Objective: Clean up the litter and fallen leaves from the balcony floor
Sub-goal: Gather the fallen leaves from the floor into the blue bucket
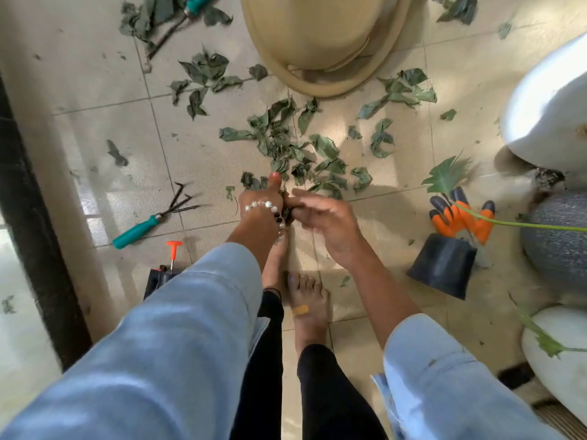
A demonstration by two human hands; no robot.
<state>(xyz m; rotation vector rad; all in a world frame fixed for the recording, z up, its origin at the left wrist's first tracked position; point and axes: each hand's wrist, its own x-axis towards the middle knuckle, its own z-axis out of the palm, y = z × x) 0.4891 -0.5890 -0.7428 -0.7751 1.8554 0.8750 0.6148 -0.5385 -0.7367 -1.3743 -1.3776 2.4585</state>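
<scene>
Crumpled green fallen leaves (286, 144) lie scattered over the beige tiled floor (104, 128), thickest just beyond my hands. My left hand (262, 208), with a bead bracelet at the wrist, is closed around a small bunch of leaves, thumb pointing up. My right hand (324, 217) touches that same bunch from the right, its fingertips pinching at the leaves. A large tan tub (320, 42) stands at the far side, its rim close to the leaf pile. More leaves (203, 81) lie to the left and others (400, 92) to the right.
A teal-handled hand rake (152, 217) lies on the left; another teal-handled tool (197, 4) is at top left. Orange-and-blue gloves (460, 214) and an overturned black pot (441, 265) sit on the right beside white and grey planters (552, 100). My bare feet (305, 300) stand below my hands.
</scene>
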